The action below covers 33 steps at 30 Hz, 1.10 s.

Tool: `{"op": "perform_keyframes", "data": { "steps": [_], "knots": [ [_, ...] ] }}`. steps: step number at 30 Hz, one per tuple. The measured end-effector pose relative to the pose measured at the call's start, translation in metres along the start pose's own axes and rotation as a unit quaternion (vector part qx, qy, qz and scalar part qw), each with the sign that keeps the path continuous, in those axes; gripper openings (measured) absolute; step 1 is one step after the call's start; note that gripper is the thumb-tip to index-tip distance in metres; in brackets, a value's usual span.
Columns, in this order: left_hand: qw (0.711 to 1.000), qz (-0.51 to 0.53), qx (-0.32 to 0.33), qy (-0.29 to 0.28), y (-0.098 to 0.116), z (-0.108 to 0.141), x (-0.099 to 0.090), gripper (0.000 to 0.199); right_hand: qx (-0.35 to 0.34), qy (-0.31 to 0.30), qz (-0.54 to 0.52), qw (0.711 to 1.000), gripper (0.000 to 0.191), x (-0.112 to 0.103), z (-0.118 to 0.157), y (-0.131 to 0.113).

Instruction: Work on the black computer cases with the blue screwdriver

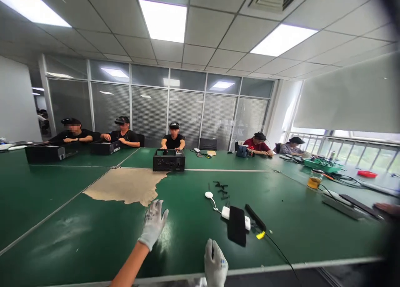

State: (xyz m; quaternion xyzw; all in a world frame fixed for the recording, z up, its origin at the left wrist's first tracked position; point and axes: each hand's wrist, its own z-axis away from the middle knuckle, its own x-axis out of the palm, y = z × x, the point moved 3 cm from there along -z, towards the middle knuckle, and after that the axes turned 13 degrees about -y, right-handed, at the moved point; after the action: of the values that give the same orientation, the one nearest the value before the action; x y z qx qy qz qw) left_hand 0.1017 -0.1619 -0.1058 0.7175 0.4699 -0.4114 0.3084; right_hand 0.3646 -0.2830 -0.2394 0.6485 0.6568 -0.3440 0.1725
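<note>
My left hand (153, 223), in a pale grey work glove, reaches over the green table with fingers stretched and thumb apart. It holds nothing. Its fingertips are at the near edge of a ragged tan sheet (126, 185); whether they touch it I cannot tell. Low in the view, by the front table edge, my right hand (216, 265) wears a matching glove. Its fingers are curled in towards the thumb, and what they hold, if anything, is hidden. Just beyond it lies a black phone (236, 226) across a white power strip or adapter (225, 213).
Beside the phone are a black bar-shaped thing (255, 218) with a cable, a white round puck (208, 195) and small black parts (222, 191). Across the table (187, 237), a person sits behind a black case (168, 162). A jar of amber liquid (314, 180) stands right; others sit around.
</note>
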Motion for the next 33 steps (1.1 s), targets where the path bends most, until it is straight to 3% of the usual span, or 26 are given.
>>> {"op": "perform_keyframes", "data": {
  "steps": [2, 5, 7, 9, 13, 19, 24, 28, 33],
  "knots": [
    [0.998, -0.04, 0.013, -0.04, 0.015, 0.022, 0.016, 0.041, 0.028, -0.021, 0.003, 0.999, 0.049, -0.001, -0.002, -0.002],
    [0.989, -0.105, 0.017, -0.107, 0.007, 0.078, 0.037, 0.052, 0.068, -0.092, -0.001, 0.993, 0.046, -0.007, -0.009, -0.009],
    [0.984, -0.137, 0.006, -0.111, -0.006, 0.108, 0.036, 0.055, 0.085, -0.143, 0.0, 0.986, 0.044, -0.015, -0.014, -0.015],
    [0.983, -0.157, 0.003, -0.1, -0.014, 0.121, 0.025, 0.055, 0.098, -0.173, 0.004, 0.98, 0.044, -0.024, -0.018, -0.02],
    [0.981, -0.16, 0.007, -0.107, -0.019, 0.115, 0.006, 0.053, 0.101, -0.186, 0.02, 0.977, 0.044, -0.034, -0.021, -0.027],
    [0.987, -0.103, 0.077, -0.099, -0.013, 0.118, 0.007, 0.054, 0.1, -0.181, 0.037, 0.978, 0.04, -0.034, -0.022, -0.026],
    [0.991, 0.015, 0.063, -0.121, -0.009, 0.121, 0.003, 0.029, 0.103, -0.183, 0.017, 0.977, 0.036, -0.039, -0.024, -0.027],
    [0.991, 0.059, 0.043, -0.112, -0.006, 0.12, -0.001, 0.032, 0.147, -0.195, -0.04, 0.969, 0.033, -0.046, -0.025, -0.028],
    [0.991, 0.076, 0.032, -0.105, -0.005, 0.123, -0.005, 0.029, 0.123, -0.194, -0.049, 0.972, 0.034, -0.051, -0.023, -0.031]
  ]
}}
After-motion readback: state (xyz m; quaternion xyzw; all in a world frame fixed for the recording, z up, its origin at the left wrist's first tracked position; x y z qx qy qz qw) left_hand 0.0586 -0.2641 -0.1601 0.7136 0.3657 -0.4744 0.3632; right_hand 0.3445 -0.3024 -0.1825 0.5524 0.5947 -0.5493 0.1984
